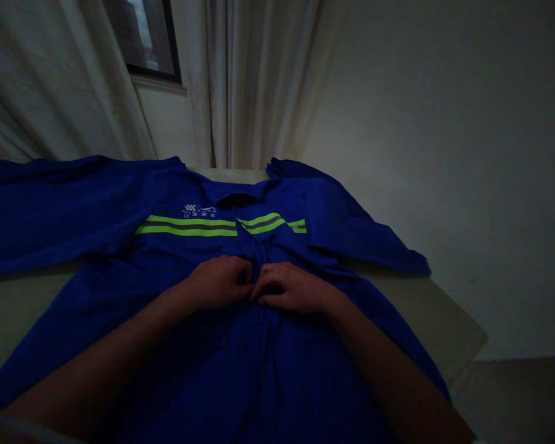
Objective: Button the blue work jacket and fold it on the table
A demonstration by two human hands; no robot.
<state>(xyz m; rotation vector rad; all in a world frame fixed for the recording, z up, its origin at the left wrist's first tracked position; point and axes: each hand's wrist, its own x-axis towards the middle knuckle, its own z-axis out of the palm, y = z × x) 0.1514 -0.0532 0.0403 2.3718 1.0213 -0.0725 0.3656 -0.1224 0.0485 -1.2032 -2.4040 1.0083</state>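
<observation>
A blue work jacket [180, 345] with a yellow-green reflective band across the chest lies spread out, front up, its collar at the far end. White printing shows on the chest, left of the front opening. At the middle of the jacket's front, my left hand [224, 280] pinches the cloth by the button placket. My right hand [293, 287] is closed on the other side of the placket, its fingertips touching or nearly touching those of the left. One button [250, 248] is visible just above my hands. What exactly lies between the fingertips is hidden.
The jacket lies on a pale table [444, 320] whose corner shows at the right. Behind it hang light curtains [259, 80] beside a dark-framed window [148, 37]. A plain wall [444, 135] stands at the right. The room is dim.
</observation>
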